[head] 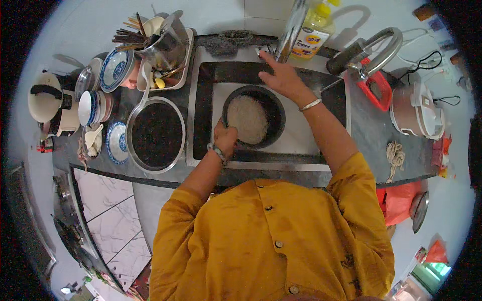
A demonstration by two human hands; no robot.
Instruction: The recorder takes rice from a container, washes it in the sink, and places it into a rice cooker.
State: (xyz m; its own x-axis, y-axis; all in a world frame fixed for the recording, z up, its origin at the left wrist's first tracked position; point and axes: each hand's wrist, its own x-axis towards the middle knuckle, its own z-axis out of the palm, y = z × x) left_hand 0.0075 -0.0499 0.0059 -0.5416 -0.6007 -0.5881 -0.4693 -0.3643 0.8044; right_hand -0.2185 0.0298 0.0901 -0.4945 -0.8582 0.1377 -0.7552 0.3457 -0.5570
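My left hand (226, 136) grips the near left rim of a dark round inner pot (278, 128) held over the sink (301, 129). Pale grains that look like rice (246, 116) lie in the pot, gathered toward its left side. Above the sink's far half, my right hand (283, 77) is stretched out with nothing held and the fingers apart. Its index fingertip is at the small lever by the base of the chrome faucet (292, 28); whether it touches is unclear. A bracelet circles each wrist.
Left of the sink stand a large round dark-bottomed pan (156, 135), a blue-and-white plate (117, 143), stacked bowls (86, 108) and a utensil holder (160, 50). Behind is a yellow dish soap bottle (310, 37). On the right sit a second faucet (388, 41) and a rice cooker (414, 111).
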